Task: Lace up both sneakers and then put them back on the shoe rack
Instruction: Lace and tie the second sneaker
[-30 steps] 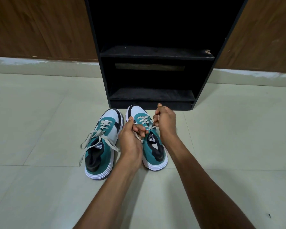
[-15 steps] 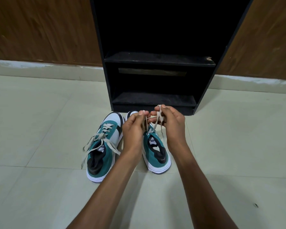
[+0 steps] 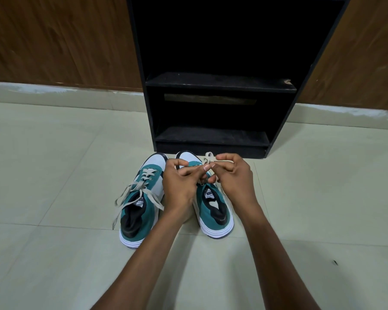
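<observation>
Two teal-and-white sneakers stand side by side on the floor, toes toward the black shoe rack [image 3: 213, 139]. The left sneaker [image 3: 141, 204] has loose beige laces trailing over its sides. Over the right sneaker [image 3: 213, 209] my left hand [image 3: 179, 182] and my right hand [image 3: 233, 175] meet, both pinching its beige lace [image 3: 207, 158]. A loop of that lace sticks up between my fingertips. My hands hide the right sneaker's eyelets.
The rack has two bare shelves, the lower one [image 3: 211, 136] just beyond the toes and another [image 3: 220, 82] above it. Brown wood panelling [image 3: 54, 41] with a pale skirting runs behind. Pale floor tiles [image 3: 54, 253] spread on both sides.
My hands have come closer together over the right sneaker, and the raised lace ends are now folded into a small loop between my fingers. The left sneaker has not moved.
</observation>
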